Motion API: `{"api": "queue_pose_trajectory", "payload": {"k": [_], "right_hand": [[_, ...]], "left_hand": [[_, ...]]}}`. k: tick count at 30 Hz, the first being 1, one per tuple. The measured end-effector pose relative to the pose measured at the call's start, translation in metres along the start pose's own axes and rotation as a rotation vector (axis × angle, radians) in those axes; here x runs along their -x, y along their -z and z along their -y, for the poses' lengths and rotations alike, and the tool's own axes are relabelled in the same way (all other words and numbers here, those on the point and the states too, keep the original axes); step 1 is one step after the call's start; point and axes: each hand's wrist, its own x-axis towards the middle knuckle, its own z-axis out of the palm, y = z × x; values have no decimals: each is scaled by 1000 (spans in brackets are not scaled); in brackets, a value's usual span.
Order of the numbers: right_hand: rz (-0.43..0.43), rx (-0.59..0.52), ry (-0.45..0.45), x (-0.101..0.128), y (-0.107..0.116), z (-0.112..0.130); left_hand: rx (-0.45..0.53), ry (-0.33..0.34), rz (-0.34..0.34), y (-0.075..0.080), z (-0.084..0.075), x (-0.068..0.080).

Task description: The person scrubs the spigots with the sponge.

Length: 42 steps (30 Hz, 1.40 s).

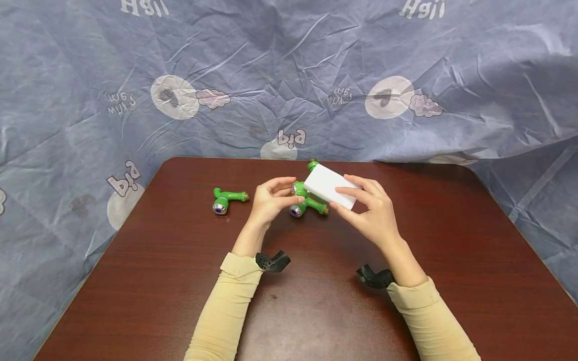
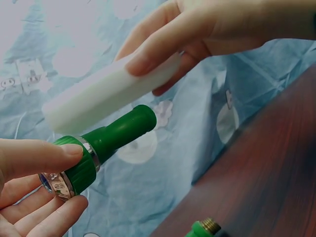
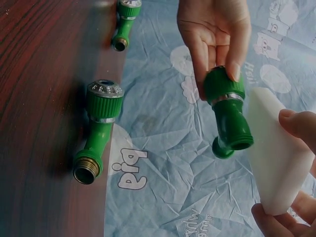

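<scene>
Hands (image 1: 271, 200) mid-table (image 1: 406, 301), fittings (image 1: 228, 199) left, right side open.

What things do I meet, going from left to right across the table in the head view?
Green tap lying alone on the table → left hand → white sponge block → right hand.

Green fittings (image 1: 229, 199), white block (image 1: 331, 187), dark red-brown table (image 1: 180, 281), grey-blue printed cloth (image 1: 289, 75)
</scene>
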Motion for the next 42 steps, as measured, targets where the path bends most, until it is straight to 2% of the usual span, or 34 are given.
{"api": "queue_pose_trajectory", "payload": {"k": [8,18,27,30,35,37,39,42], "right_hand": [[26,-12,0,0,0,1],[-49,37,-53,-1,1,-2],[70,-32,56,-3,5,4],[29,-15,47,-4,8,2],[-120,0,-4,-6,13,-1],[-148,-20,1,-6,13,-1],[-137,-44,32,-7,11,0],[-52,-48,104,-7,9,3]], "left_hand": [[5,-17,49,-3,-6,3],[-31,-24,74,-3,-9,6],[-15,-51,94,-4,-13,7],[-16,-56,108,-4,-15,8],[-17,-52,117,-3,-16,9],[-18,-53,116,-3,-17,9],[-19,-55,117,-3,-17,9],[-20,-58,122,-4,-17,9]]}}
